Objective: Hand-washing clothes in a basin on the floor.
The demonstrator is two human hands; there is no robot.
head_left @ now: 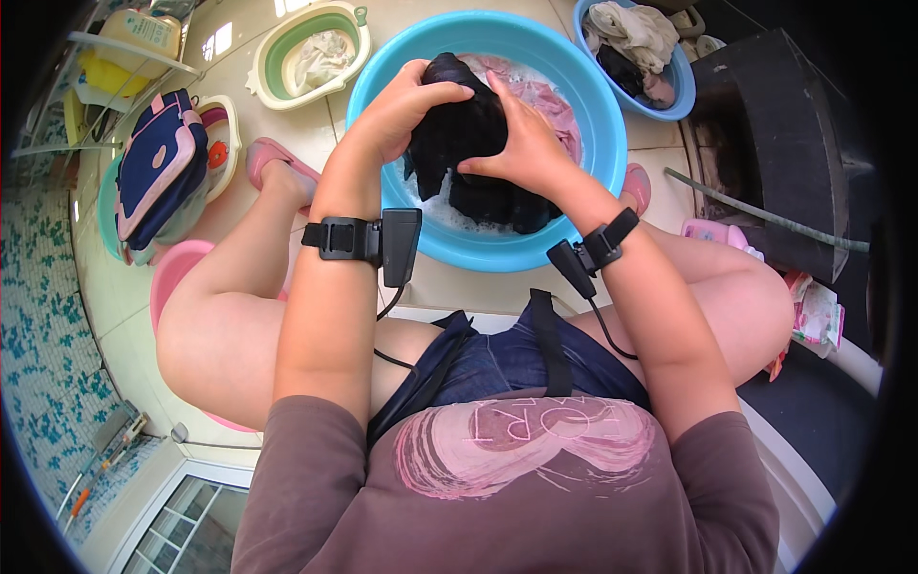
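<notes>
A wet black garment [457,120] is bunched up between my two hands, above the large blue basin [604,158]. My left hand [397,113] grips its left side, with the thumb lying across the top. On the other side my right hand [521,143] clasps the cloth, thumb below and fingers pointing up. The lower folds hang into foamy water [438,209] near the basin's front wall. Pink cloth [553,107] lies in the suds behind my right hand. My fingertips on the far side of the garment are partly hidden.
A green-and-white basin [273,59] with white cloth stands far left. A smaller blue basin [683,88] of clothes sits far right. To the left are a navy-and-pink backpack [158,177] and a pink basin [172,273]. A hose [765,209] and pink bottle [715,232] lie right.
</notes>
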